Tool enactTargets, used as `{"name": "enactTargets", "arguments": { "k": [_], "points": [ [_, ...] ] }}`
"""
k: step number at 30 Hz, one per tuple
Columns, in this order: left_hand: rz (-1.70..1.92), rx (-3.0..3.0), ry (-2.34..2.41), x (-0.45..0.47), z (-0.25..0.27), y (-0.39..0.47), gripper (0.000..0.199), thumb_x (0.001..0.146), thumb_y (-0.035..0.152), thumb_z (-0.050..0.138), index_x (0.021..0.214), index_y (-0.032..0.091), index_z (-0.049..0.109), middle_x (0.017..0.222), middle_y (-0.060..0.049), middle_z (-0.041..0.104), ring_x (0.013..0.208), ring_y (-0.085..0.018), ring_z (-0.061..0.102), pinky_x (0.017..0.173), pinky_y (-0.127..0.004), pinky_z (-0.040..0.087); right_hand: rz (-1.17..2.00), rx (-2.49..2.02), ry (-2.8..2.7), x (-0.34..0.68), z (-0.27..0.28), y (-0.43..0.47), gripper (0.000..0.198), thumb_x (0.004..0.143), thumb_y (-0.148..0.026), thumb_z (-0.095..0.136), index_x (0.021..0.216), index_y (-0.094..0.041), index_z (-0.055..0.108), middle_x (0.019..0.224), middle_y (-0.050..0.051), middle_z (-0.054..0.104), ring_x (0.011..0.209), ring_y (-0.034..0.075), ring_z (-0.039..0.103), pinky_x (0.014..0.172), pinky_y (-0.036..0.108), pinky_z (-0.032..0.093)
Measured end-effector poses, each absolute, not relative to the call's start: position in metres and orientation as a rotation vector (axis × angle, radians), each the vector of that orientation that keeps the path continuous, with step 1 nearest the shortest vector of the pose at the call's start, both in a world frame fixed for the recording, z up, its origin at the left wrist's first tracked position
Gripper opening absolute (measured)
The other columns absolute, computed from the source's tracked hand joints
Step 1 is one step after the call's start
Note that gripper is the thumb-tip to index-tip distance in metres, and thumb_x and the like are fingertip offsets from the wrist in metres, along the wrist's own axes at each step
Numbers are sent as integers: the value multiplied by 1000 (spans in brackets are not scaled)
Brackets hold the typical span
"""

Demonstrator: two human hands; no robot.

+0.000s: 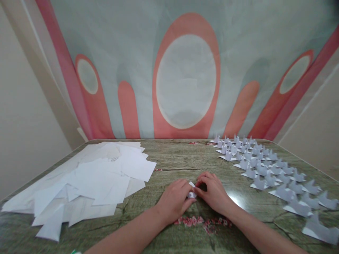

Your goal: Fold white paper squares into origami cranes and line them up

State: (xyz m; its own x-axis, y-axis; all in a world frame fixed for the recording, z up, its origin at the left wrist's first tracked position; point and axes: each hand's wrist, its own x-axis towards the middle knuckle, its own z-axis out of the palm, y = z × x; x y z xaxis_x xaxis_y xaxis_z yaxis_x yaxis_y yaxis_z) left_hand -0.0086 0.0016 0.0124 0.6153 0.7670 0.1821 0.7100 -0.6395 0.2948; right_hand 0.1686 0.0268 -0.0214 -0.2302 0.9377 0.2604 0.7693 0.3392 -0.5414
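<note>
Both hands pinch a small folded piece of white paper (191, 194) between them, near the front of a green wood-grain surface (172, 155).

The left hand (173, 200) grips the paper from its left side, thumb and fingers drawn close around it, while the right hand (214, 191) holds its right edge in a narrow pinch of thumb and forefinger; the hands partly cover its shape. Pink blossom print (191, 221) shows on the surface just in front of them. To the left, loose white paper sheets (106, 180) lie overlapping in a broad spread; to the right, white folded-paper birds (261, 169) stand in slanting rows, well apart from the hands.
</note>
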Motion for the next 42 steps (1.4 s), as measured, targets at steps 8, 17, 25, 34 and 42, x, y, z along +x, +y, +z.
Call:
{"name": "enactTargets", "arguments": {
  "k": [8,17,25,34,42],
  "points": [
    [674,2443,1449,-14,-2,10,52,62,43,71,103,20,49,107,-4,48,103,-22,42,87,-38,35,400,-1527,-2048,166,-18,23,10,70,-28,63,78,-22,63,85,4,58,84,22,49,74,34,34],
    [769,2344,1420,-15,-8,15,45,58,40,74,91,19,52,101,-2,50,99,-20,44,85,-36,35,496,-1502,-1989,161,-20,20,10,69,-29,62,75,-21,61,84,3,60,82,22,51,74,35,33],
    [839,2255,1407,-15,-9,16,45,53,33,78,88,20,52,93,-2,53,91,-20,47,79,-32,37,853,-1307,-1823,156,-19,18,10,75,-27,56,79,-19,59,74,1,63,71,17,56,70,31,40],
    [899,2135,1264,-16,-3,21,7,74,25,62,72,19,61,90,-2,61,92,-18,51,84,-31,37,993,-1176,-1642,155,-13,16,14,77,-28,56,87,-17,54,75,1,61,70,15,56,65,27,43],
    [991,1928,1249,-19,0,27,16,77,30,58,82,17,66,90,-3,63,91,-19,55,84,-28,40,948,-1182,-1756,152,-9,13,19,77,-35,56,75,-16,56,63,-3,50,60,12,45,56,23,36]
  ]
}}
